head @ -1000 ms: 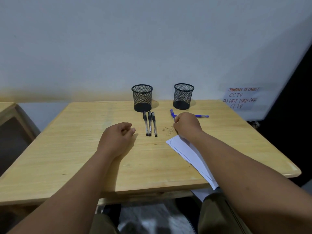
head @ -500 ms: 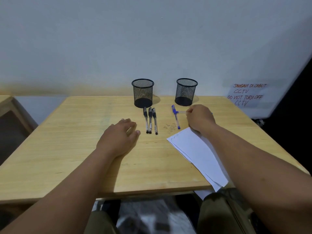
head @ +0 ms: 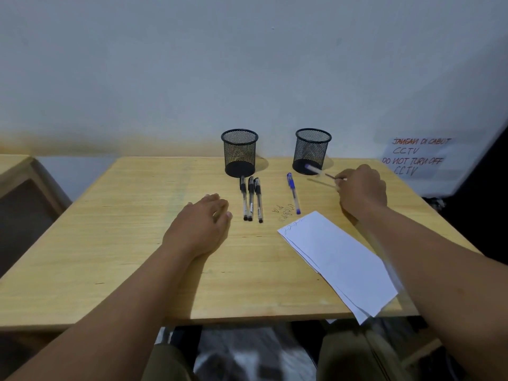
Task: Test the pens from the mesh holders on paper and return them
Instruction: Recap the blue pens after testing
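Five pens are out: three black pens (head: pixel 250 198) beside the flat, relaxed left hand (head: pixel 200 224), one blue pen (head: pixel 293 193) lying, another (head: pixel 316 170) pinched by the right hand (head: pixel 360 188) near the right mesh holder (head: pixel 312 149); none is returned yet.

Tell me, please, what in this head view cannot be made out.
- Pen in the right hand, head view: motion blur smears it; cap or tip state unclear.
- Right fingertips: curled behind the hand's back.
- Scribbles on the paper, head view: too small to read.
- Paper's near corner: hangs past the table edge.
- Inside both mesh holders: dark mesh hides contents.
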